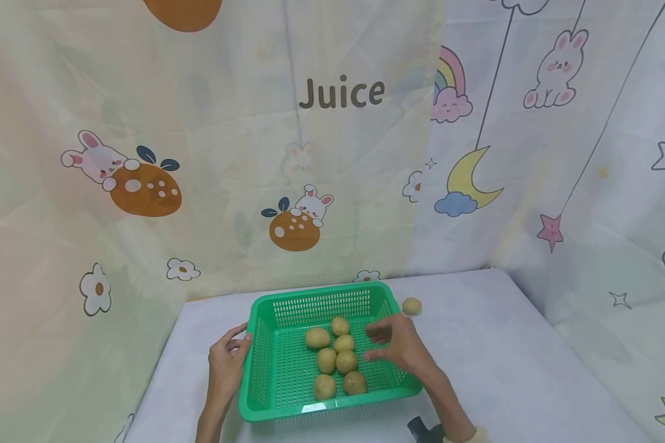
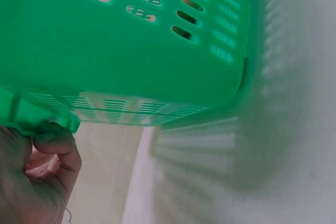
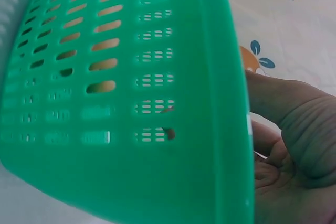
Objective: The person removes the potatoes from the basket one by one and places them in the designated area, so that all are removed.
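The left hand [image 1: 227,366] grips the basket [image 1: 289,363] at left; the right hand [image 1: 403,344], fingers parted, holds nothing. A sharp leftward tug could send the 7 potatoes [image 1: 346,362] rolling.

1. The left forearm [image 1: 213,417] rises from the head view's lower edge, leaning slightly rightward.
2. The left hand [image 1: 226,364] grips, thumb and fingers bent.
3. The right forearm [image 1: 447,401] slants up and leftward from a pale sleeve [image 1: 471,436].
4. The right hand [image 1: 394,343] is unclasped, thumb parted from fingers, tips pointing leftward.
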### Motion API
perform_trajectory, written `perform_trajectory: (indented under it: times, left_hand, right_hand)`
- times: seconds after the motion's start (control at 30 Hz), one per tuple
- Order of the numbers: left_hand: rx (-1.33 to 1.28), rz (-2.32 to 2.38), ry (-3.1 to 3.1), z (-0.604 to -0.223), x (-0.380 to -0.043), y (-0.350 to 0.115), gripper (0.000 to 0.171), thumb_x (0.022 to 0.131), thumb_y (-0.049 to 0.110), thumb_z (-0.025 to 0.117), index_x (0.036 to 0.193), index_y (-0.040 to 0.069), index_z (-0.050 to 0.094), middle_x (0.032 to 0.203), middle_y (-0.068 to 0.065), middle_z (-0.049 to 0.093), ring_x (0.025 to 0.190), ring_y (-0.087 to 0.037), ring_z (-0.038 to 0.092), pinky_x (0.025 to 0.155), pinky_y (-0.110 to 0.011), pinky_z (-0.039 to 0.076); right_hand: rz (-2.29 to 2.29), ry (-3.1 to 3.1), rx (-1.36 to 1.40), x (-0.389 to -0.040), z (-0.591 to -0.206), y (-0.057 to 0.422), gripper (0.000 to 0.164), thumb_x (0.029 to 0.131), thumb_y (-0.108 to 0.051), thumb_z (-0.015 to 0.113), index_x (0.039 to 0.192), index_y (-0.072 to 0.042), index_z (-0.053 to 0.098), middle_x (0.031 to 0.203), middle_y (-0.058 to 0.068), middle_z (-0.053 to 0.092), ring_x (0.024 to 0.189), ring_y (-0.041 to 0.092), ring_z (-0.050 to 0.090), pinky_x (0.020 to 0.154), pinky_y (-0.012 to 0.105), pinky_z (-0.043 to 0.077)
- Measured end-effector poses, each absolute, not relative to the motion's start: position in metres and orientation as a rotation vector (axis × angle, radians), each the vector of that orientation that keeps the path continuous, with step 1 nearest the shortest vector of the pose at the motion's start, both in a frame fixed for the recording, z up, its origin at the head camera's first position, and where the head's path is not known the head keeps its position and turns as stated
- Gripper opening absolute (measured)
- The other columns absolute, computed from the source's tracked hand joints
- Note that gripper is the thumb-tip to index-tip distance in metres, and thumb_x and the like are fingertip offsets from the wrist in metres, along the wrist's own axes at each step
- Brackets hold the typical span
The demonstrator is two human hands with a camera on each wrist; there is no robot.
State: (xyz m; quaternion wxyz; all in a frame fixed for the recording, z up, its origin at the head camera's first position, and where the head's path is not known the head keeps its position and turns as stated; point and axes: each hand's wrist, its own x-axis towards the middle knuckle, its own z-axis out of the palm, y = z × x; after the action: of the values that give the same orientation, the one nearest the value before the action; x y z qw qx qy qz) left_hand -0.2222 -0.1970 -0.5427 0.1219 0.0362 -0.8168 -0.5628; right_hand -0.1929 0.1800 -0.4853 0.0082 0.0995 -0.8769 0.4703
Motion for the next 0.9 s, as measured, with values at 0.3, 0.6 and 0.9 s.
perform_trajectory:
  times: [0.3,0.6,0.9]
  left_hand:
    - [0.106,-1.654,-2.379,-0.542,-0.221,-0.197,0.035,0.112,0.016,0.063,0.144,0.002,0.066,0.086,-0.017,0.074,0.061,-0.013,0.074,0.058,-0.024,0.062]
    - [0.104,-1.666,-2.377,-0.541,-0.221,-0.198,0.036,0.112,0.016,0.063,0.144,0.001,0.066,0.086,-0.017,0.075,0.062,-0.013,0.075,0.058,-0.024,0.062]
    - [0.099,-1.659,-2.374,-0.542,-0.222,-0.198,0.035,0.112,0.015,0.063,0.144,0.001,0.066,0.085,-0.017,0.074,0.061,-0.013,0.074,0.058,-0.024,0.062]
  right_hand:
    - [1.463,-2.829,0.288,-0.189,-0.485,0.174,0.057,0.071,-0.009,0.102,0.122,0.003,0.079,0.12,0.022,0.081,0.104,0.034,0.08,0.091,0.051,0.067]
    - [1.442,-2.862,0.275,-0.188,-0.49,0.17,0.056,0.068,-0.009,0.103,0.117,0.005,0.08,0.113,0.022,0.082,0.097,0.031,0.081,0.085,0.048,0.069]
    - [1.39,-2.921,0.294,-0.187,-0.498,0.16,0.051,0.066,-0.006,0.104,0.109,0.008,0.08,0.106,0.023,0.082,0.09,0.03,0.08,0.08,0.045,0.069]
